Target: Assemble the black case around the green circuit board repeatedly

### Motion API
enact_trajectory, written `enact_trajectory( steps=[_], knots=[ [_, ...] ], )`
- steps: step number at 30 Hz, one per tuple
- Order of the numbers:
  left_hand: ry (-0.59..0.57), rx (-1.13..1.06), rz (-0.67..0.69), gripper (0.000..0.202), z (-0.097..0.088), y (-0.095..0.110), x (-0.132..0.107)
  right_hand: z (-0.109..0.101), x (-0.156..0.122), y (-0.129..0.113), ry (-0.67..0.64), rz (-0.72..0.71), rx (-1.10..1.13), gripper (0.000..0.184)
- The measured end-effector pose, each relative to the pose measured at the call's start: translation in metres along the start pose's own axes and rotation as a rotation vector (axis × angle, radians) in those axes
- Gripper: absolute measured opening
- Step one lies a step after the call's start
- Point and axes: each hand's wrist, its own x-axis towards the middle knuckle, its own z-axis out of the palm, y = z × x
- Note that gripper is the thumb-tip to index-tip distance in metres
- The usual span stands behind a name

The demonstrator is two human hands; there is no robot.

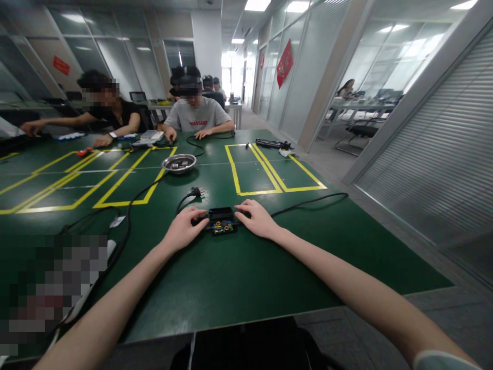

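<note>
An opened black adapter case [221, 212] lies on the green table, its two black halves side by side. The near half holds a circuit board [223, 227] with copper-coloured coils and small coloured parts. At its left edge is my left hand [185, 226], thumb and forefinger apart, tips beside the case. My right hand [254, 218] is at the other edge, fingers spread and bent toward the case. I cannot tell whether either hand touches it. A black cable [308, 200] runs right from the case, and a plug [196, 192] lies just behind my left hand.
A metal bowl [179, 163] with small metal parts stands farther back. Yellow tape [259, 193] marks rectangles on the table [215, 288]. A black folded tripod-like item [274, 144] lies at the far right. Two people [194, 115] [115, 110] sit across; a power strip [110, 249] lies left.
</note>
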Motion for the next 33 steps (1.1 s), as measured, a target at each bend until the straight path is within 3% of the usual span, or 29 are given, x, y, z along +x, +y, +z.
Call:
enact_trajectory(
  steps=[5,9,12,29,33],
  knots=[
    [-0.036,-0.092,-0.142,0.030,0.006,0.001,0.002,0.001,0.003,0.003,-0.035,0.065,0.204,0.012],
    [-0.057,-0.334,-0.248,0.032,0.006,0.003,0.001,0.006,0.004,0.005,-0.042,0.209,0.512,0.016],
    [-0.054,-0.399,-0.274,0.032,0.005,0.004,0.001,0.012,0.004,0.007,-0.039,0.232,0.642,0.020],
    [-0.078,-0.425,-0.313,0.028,0.006,0.002,0.004,0.014,0.005,0.006,0.002,0.211,0.652,0.019],
    [-0.093,-0.441,-0.289,0.029,0.005,0.003,0.003,0.010,0.004,0.005,0.008,0.182,0.558,0.018]
  ],
)
